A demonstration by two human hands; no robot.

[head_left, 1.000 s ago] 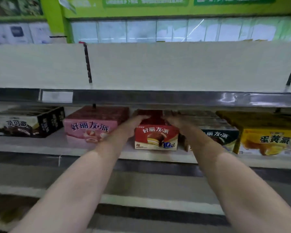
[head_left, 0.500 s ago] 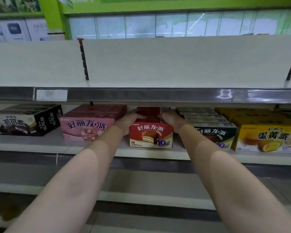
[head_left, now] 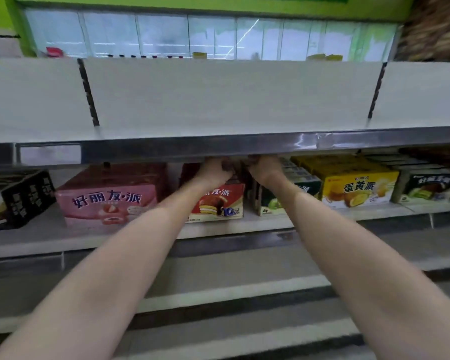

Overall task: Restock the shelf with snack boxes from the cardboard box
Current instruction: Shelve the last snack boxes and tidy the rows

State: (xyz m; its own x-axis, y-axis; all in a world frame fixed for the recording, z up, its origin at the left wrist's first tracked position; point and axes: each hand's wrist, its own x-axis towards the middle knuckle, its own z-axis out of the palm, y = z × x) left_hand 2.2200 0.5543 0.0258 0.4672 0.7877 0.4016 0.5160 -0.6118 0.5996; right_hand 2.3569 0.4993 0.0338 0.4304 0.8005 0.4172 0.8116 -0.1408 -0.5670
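- Under the upper shelf's metal lip (head_left: 218,149), our left hand (head_left: 215,171) and right hand (head_left: 264,170) reach in; whether they grip, we cannot tell.
- Below them, the red snack box (head_left: 220,203) sits on the shelf (head_left: 37,240), between pink box (head_left: 107,201) and green box (head_left: 289,198).

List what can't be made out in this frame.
- Fingertips of left hand and right hand, head view: tucked under the upper shelf edge; grip unclear.
- Red box: left side of its front covered by the left forearm, top by both hands.
- Black box: cut off by the left frame edge.
- Small print on all boxes: blurred.
- Cardboard box: out of frame.
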